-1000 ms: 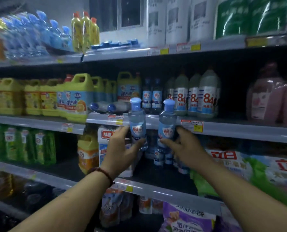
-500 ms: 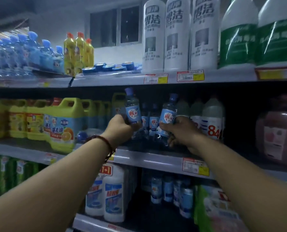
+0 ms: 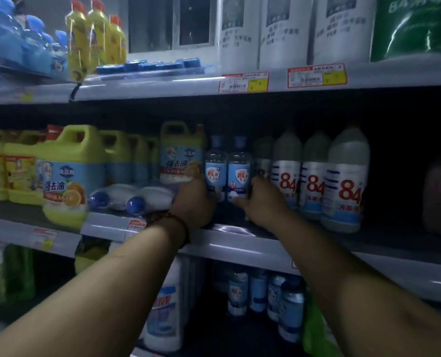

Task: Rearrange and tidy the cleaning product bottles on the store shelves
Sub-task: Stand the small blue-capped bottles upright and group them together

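A dark window (image 3: 196, 19) sits up-left of two red-and-yellow price tags (image 3: 244, 82).

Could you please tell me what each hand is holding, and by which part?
The left hand grips the left blue-capped bottle by its lower body; the right hand grips the right blue-capped bottle the same way.

"强去油" on the yellow-green jugs (image 3: 72, 176), red "84" on the white bottles (image 3: 345, 186) (price tags (image 3: 244, 82) illegible)

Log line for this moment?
phase: shelving | left grip: holds left blue-capped bottle | right grip: holds right blue-capped bottle | bottles: upright, side by side, middle shelf
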Tool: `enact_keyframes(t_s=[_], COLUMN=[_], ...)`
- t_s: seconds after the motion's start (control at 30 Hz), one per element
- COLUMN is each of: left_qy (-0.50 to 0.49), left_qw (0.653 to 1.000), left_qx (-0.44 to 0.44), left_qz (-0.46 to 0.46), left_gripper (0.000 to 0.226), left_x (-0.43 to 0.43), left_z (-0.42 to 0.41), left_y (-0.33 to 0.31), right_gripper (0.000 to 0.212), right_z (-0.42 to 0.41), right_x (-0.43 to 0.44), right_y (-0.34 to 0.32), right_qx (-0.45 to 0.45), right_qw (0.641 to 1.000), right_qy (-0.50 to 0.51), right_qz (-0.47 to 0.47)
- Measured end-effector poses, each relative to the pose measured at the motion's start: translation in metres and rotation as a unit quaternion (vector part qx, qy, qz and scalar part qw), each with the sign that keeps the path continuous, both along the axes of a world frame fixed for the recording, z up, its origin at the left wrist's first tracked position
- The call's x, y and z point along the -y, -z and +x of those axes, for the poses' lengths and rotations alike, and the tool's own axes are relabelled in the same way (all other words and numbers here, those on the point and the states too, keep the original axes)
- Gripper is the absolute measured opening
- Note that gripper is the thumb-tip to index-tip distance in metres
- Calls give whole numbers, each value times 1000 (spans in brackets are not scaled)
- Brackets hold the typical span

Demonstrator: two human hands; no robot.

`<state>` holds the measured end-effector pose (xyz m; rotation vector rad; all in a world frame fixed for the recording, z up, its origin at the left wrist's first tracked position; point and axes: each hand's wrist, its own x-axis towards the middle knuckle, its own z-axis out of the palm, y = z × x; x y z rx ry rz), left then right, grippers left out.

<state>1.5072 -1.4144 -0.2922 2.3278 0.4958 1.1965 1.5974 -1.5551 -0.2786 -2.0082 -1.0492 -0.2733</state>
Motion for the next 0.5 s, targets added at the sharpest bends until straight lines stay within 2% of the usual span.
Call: enact_keyframes(t_s=[0.1, 0.5], left_qy=[-22, -98], left_qw=[999, 993], left_qx=[-29, -69], left_qz=[28, 5], left_gripper=[43, 39], left_x=[3, 1], left_z=[-1, 8], left_y=[2, 2], right_gripper=[51, 46], right_z=[-1, 5], right_x=[0, -5], right_y=[4, 7], right_qx=[15, 27], right_qw=[1000, 999], right_qy=[6, 19], right_qz=[-13, -6])
